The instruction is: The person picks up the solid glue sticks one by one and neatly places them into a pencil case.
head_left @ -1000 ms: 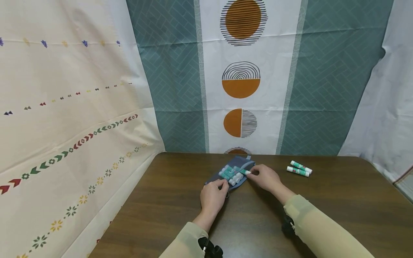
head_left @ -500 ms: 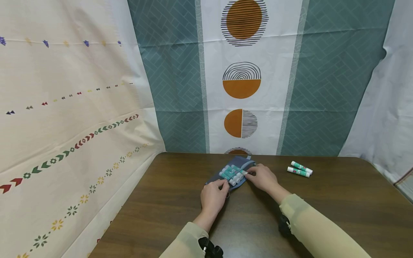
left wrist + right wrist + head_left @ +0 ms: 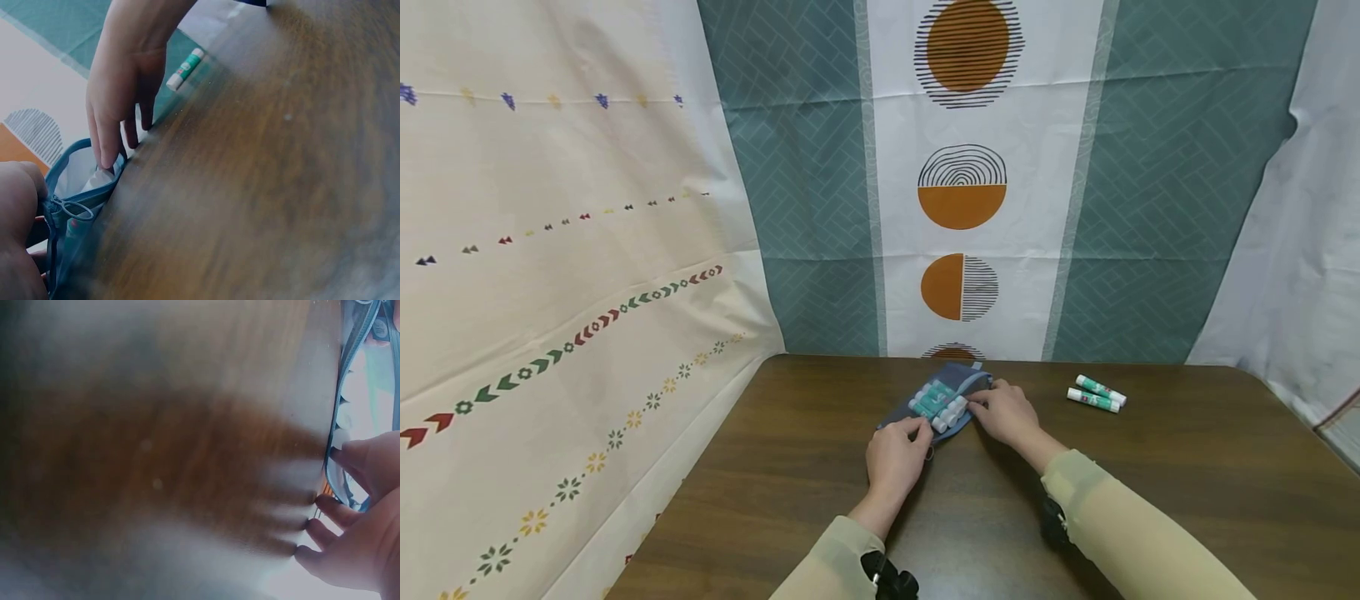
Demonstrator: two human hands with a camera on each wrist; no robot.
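A blue zippered mesh pouch [image 3: 953, 377] lies on the table, with several green-and-white glue sticks [image 3: 934, 400] showing through it. My left hand [image 3: 897, 458] pinches the pouch's near edge, beside the zipper pull [image 3: 74, 209]. At the pouch's open mouth [image 3: 76, 146], on its right side, is my right hand [image 3: 1009, 417]. Its thumb and index finger reach inside and pinch the white end of a glue stick [image 3: 98, 180]; the rest of that stick is inside the pouch. The other right fingers hang beside the rim, as the right wrist view shows.
Two more glue sticks, one nearer [image 3: 1093, 399] and one behind it [image 3: 1101, 388], lie together on the brown wooden table [image 3: 1000, 517], right of the pouch. Patterned curtains [image 3: 808, 208] hang behind the table's back edge and along the left.
My right hand has moved slightly left, sliding the glue stick in from the pouch's mouth among the others. The left hand has stayed at the pouch edge.
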